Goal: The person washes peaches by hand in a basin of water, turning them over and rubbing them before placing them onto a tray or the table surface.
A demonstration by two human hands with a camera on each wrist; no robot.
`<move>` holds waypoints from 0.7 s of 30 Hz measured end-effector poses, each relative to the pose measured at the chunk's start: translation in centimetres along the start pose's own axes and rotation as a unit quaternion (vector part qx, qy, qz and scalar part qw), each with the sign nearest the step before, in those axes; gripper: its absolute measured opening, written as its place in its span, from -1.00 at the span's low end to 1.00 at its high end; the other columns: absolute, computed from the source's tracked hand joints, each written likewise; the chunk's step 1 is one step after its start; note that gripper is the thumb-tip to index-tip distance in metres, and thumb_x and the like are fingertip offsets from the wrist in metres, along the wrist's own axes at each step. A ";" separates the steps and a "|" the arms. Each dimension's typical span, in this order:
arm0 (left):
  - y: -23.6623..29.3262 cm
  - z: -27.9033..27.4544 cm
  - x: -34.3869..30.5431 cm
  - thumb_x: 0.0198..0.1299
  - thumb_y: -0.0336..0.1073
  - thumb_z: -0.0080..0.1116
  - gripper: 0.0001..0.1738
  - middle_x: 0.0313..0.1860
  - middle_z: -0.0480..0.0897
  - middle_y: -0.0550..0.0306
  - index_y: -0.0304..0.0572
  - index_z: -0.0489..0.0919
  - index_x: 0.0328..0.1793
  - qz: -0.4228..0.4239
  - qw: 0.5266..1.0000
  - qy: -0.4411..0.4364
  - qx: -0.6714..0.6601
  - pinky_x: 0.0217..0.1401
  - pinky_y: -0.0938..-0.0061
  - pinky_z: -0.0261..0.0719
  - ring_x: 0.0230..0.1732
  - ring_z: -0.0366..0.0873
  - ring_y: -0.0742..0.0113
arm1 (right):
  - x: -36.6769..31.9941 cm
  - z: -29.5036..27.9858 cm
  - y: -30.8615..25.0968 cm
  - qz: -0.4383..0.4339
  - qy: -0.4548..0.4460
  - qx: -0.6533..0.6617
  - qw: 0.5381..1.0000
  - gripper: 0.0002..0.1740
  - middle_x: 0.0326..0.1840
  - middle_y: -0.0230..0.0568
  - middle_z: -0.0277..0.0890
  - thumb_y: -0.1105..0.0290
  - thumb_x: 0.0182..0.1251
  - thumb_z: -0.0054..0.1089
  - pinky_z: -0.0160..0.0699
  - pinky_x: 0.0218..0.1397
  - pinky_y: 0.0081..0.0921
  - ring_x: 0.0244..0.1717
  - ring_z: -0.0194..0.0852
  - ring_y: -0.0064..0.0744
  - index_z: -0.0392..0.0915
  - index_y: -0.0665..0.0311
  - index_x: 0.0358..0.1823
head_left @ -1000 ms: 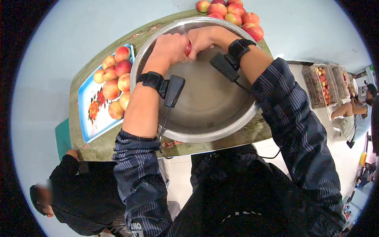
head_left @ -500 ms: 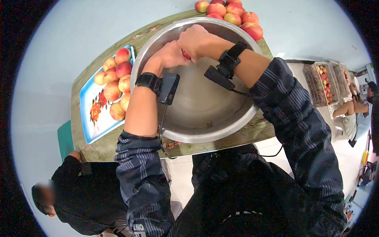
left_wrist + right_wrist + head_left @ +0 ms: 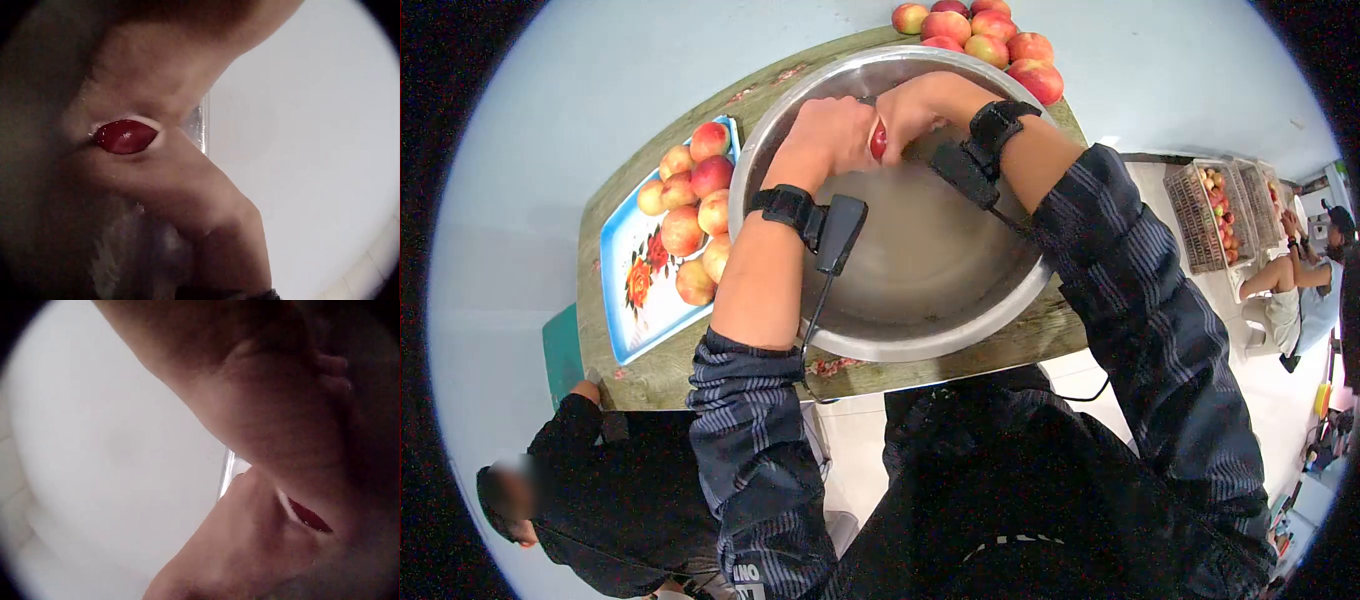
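A glossy red nectarine (image 3: 879, 141) is clasped between both hands, over the far side of a large steel basin (image 3: 960, 352) with cloudy water in it. My left hand (image 3: 828, 138) grips it from the left, knuckles up. From the right, my right hand (image 3: 910, 108) curls round its other side. Only a narrow strip of the nectarine (image 3: 127, 136) shows between the hands in the left wrist view, with a pale edge along it. The right wrist view shows a thinner red sliver of the nectarine (image 3: 310, 515). The fingertips are hidden beneath the hands.
Several nectarines (image 3: 682, 230) lie on a blue-rimmed floral tray (image 3: 612, 290) left of the basin. More nectarines (image 3: 1035, 80) are piled behind it at the right. Another person (image 3: 620, 500) sits at the left; crates of fruit (image 3: 1195, 225) stand off to the right.
Both hands dipped and turned against each other around the nectarine, then came back close to their earlier pose. Its red strip shows more upright now than half a second ago.
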State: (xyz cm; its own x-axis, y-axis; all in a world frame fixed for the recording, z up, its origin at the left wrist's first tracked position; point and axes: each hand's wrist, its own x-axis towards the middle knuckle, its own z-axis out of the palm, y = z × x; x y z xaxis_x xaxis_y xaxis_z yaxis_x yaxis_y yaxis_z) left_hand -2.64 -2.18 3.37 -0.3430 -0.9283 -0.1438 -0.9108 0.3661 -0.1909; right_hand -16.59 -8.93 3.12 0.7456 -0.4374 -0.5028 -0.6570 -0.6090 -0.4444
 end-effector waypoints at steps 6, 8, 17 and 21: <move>-0.3 0.0 0.1 -0.14 -0.09 0.43 -0.63 -0.22 0.74 -0.18 -0.17 0.73 -0.25 -0.027 0.999 0.010 0.015 -0.06 0.08 0.69 -0.18 0.72 -0.16 | -0.8 0.7 -1.2 -0.010 0.148 -0.095 0.984 -0.60 -0.44 -0.09 0.69 0.15 -0.30 0.45 0.62 -0.34 -0.22 -0.41 0.66 -0.16 0.71 0.32 -0.44; -1.0 -0.1 -0.1 -0.13 -0.13 0.43 -0.64 -0.19 0.74 -0.16 -0.19 0.73 -0.24 -0.044 0.999 -0.002 -0.032 -0.05 0.08 0.68 -0.17 0.71 -0.16 | -0.8 0.8 -1.8 -0.016 0.206 -0.164 0.965 -0.64 -0.43 -0.07 0.69 0.19 -0.31 0.44 0.64 -0.33 -0.22 -0.39 0.68 -0.12 0.72 0.27 -0.46; -3.7 3.4 0.4 -0.17 0.02 0.47 -0.35 -0.12 0.74 -0.15 -0.14 0.65 0.07 0.057 0.956 0.004 -0.289 0.07 0.08 0.62 -0.09 0.68 -0.22 | -1.1 1.3 -2.9 -0.055 0.243 -0.274 0.929 -0.69 -0.40 -0.07 0.70 0.20 -0.27 0.46 0.70 -0.21 -0.18 -0.29 0.72 -0.04 0.73 0.22 -0.46; -1.9 1.7 0.5 -0.13 0.07 0.43 -0.39 -0.12 0.74 -0.17 -0.17 0.67 0.00 -0.022 0.992 -0.050 -0.117 0.06 0.08 0.64 -0.09 0.69 -0.19 | -0.7 1.1 -2.5 -0.005 0.196 -0.218 0.956 -0.64 -0.43 -0.05 0.69 0.16 -0.21 0.46 0.69 -0.23 -0.20 -0.33 0.71 -0.06 0.72 0.26 -0.41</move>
State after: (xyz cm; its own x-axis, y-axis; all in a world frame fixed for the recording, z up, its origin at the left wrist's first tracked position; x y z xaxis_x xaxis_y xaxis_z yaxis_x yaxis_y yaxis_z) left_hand -0.66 -3.26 1.97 -0.2885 -0.9275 -0.2378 -0.9566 0.2901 0.0290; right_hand -15.59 -6.38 3.80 0.7921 -0.5930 -0.1447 -0.6046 -0.7948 -0.0530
